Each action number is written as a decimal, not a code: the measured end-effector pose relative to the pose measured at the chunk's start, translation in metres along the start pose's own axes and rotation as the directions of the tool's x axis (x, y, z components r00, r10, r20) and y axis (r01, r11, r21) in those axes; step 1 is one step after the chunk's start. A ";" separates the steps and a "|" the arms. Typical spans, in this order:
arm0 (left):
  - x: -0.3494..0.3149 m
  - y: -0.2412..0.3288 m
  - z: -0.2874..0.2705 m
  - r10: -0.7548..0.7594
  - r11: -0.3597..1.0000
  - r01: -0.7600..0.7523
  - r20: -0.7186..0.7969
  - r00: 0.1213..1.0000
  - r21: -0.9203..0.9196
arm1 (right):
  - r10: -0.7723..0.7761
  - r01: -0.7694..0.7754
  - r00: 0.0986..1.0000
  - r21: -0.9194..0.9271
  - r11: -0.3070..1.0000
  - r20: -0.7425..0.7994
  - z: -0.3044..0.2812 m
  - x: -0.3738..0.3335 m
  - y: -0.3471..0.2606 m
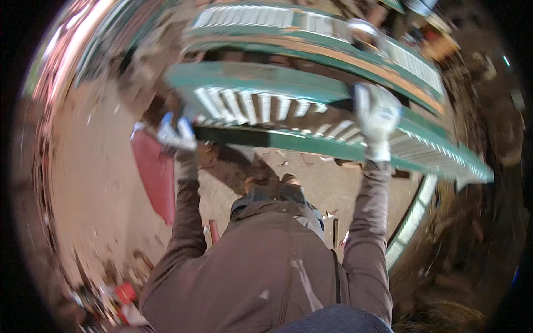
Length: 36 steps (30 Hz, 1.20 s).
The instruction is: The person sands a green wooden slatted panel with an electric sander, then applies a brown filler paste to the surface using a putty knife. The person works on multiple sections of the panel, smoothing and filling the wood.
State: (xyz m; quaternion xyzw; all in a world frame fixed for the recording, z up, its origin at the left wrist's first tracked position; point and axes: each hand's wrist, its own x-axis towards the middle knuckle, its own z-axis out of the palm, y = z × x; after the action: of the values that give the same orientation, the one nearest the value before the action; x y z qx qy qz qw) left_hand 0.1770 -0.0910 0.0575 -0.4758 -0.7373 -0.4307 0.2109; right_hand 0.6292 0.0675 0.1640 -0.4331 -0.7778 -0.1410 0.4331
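Note:
A long green louvered shutter [266, 141] with pale slats lies tilted across the front of me. My right hand [381, 114], in a white glove with blue on the fingers, is closed around its upper rail. To the left, my gloved left hand [177, 135] is beside the shutter's left end, its fingers apart and smeared by motion. A dark red flat panel [153, 175] stands right by that hand; whether they touch is unclear. Nothing shows between the left fingers.
Beyond the held shutter lies another green louvered shutter [311, 47]. A pale green strip [412, 219] slants down at the right. Assorted clutter with a red item [125, 292] covers the lower left. Pale concrete floor [94, 183] shows at the left, and more clutter lines the right side.

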 end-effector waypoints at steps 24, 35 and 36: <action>0.001 -0.112 0.092 -0.576 0.809 0.243 0.639 0.509 0.536 | 0.261 -0.253 0.924 -0.064 0.965 0.280 0.000 0.015 -0.006; -0.029 -0.142 0.047 -0.325 0.469 0.826 0.809 0.490 -0.312 | 0.250 -0.209 0.936 -0.180 0.961 0.248 0.011 0.011 0.010; -0.022 -0.119 0.023 -0.303 0.413 0.832 0.806 0.509 -0.370 | 0.247 -0.205 0.942 -0.193 0.960 0.226 0.008 0.010 0.011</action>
State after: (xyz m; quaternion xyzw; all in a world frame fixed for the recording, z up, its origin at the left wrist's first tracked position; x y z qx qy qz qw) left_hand 0.0848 -0.1042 -0.0228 -0.3236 -0.6429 -0.5451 -0.4299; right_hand 0.6314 0.0844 0.1651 -0.5686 -0.7561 -0.0994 0.3083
